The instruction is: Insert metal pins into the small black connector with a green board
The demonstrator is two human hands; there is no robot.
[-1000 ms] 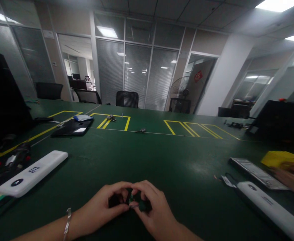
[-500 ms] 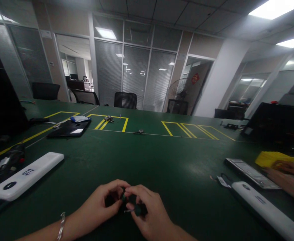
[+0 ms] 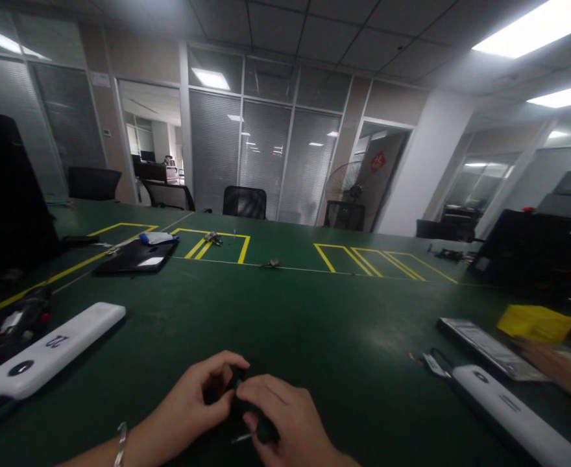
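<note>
My left hand (image 3: 195, 395) is closed at the lower middle of the head view, thumb and fingers pinching a small dark part (image 3: 237, 376) whose kind I cannot make out. Against it, my right hand (image 3: 290, 415) touches the same part with its fingertips. Curled in the palm of that right hand is a small screwdriver (image 3: 266, 428) with a dark green handle, its thin metal shaft pointing left. Both hands are just above the green tabletop (image 3: 246, 311), and the fingers partly hide what they hold.
White numbered power strip-like bars lie left (image 3: 56, 347) and right (image 3: 499, 402). At the right, a co-worker's hand (image 3: 553, 366) is near a yellow block (image 3: 536, 322) and a flat metallic case (image 3: 490, 347). A black tablet-like board (image 3: 134, 256) and small metal parts (image 3: 212, 239) lie farther back.
The view has tilted up slightly, so the scene sits lower. My right hand has shifted a little left and down with the screwdriver. The co-worker's hand has moved lower beside the yellow block.
</note>
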